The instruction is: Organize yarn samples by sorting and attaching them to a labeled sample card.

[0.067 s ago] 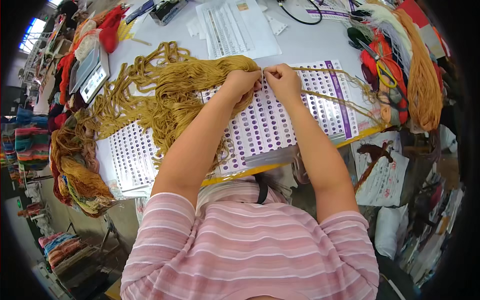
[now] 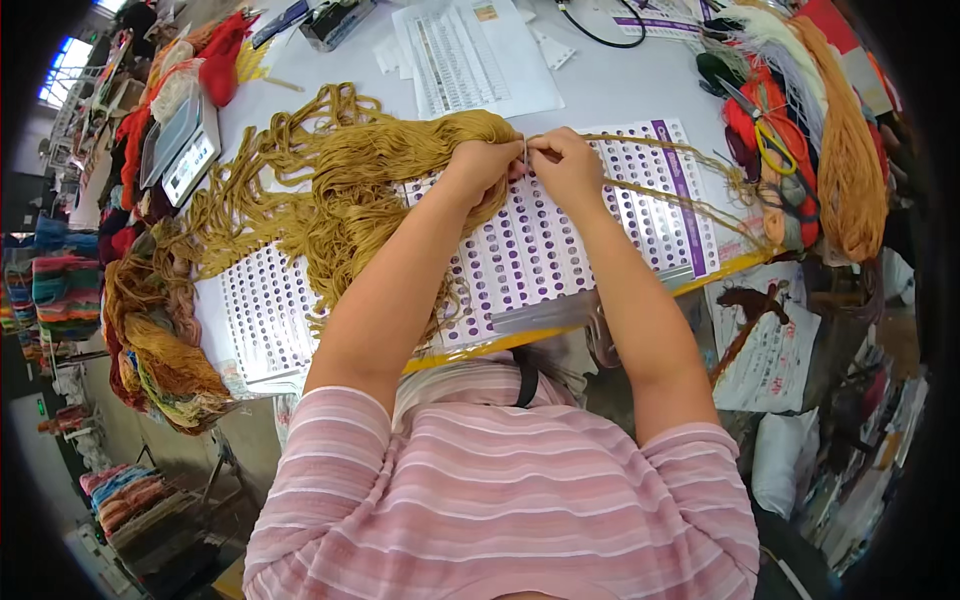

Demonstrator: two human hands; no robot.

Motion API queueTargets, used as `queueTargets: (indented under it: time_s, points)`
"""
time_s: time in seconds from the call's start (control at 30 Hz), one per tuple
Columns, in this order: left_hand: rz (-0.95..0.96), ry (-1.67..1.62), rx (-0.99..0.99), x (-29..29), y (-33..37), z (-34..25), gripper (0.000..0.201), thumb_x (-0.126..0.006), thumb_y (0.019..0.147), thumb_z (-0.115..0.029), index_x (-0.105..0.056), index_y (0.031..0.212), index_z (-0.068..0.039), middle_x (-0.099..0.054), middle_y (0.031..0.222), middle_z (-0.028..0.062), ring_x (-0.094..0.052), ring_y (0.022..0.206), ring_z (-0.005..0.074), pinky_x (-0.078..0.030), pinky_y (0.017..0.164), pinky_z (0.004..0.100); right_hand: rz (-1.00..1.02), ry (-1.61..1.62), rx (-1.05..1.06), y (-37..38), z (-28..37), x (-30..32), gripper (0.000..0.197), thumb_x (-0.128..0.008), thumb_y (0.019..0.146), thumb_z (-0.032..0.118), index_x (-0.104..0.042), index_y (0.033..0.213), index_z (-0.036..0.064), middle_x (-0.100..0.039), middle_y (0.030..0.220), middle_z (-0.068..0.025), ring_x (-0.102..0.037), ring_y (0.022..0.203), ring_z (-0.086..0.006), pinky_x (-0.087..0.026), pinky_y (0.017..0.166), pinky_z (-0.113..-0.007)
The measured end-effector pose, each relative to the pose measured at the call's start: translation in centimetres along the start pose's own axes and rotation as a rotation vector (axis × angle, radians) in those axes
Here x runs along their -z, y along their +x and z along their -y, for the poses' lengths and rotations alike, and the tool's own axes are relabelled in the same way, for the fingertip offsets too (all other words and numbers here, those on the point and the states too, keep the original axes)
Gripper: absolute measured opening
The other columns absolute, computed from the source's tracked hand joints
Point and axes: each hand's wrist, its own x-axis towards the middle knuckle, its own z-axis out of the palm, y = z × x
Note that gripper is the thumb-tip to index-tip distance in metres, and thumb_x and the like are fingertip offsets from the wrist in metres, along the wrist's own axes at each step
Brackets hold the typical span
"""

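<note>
On the bench [image 2: 625, 88], the hank [image 2: 380, 150] lies partly over the card sheets [image 2: 520, 250]. Papers [image 2: 480, 65] lie behind, a scale [image 2: 191, 155] to the hank's left. Scissors [image 2: 762, 129] rest on bundles [image 2: 777, 100] at the right; more skeins [image 2: 165, 335] lie front left.

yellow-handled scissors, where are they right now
In the head view, the yellow-handled scissors lie at the upper right, over the red yarn, left of the long orange skein and right of the person's right hand.

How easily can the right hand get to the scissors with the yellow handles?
Probably yes, easily: the yellow-handled scissors lie on top of red yarn, with nothing tall in between. But the right hand looks busy beside the mustard yarn skein just now.
</note>
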Motion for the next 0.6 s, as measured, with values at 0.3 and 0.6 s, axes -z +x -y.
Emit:
queueTargets:
  time_s: [0.3, 0.6]
  points:
    - [-0.138, 0.333, -0.102, 0.5, 0.3, -0.5, 0.015, -0.063, 0.085, -0.01, -0.063, 0.089, 0.004, -0.062, 0.069, 0.0078, -0.06, 0.058, 0.0146, -0.047, 0.054, 0.0257, -0.083, 0.079, 0.006, -0.2, -0.8, -0.3, 0.023, -0.063, 0.074, 0.007, -0.07, 0.095, 0.0044, -0.064, 0.086, -0.0064, -0.062, 0.08, -0.0239, -0.051, 0.074, -0.035]
    - [-0.058, -0.705, -0.208, 4.3, -4.4, -2.6, 0.015, -0.046, 0.091, -0.011, -0.055, 0.087, 0.001, -0.061, 0.076, 0.0129, -0.06, 0.076, 0.0247, -0.052, 0.08, 0.0374, -0.118, -0.272, 0.258, -0.3, -0.8, -0.6, 0.014, -0.062, 0.076, 0.002, -0.064, 0.09, 0.0001, -0.057, 0.098, -0.0113, -0.051, 0.101, -0.0312, -0.042, 0.092, -0.04]
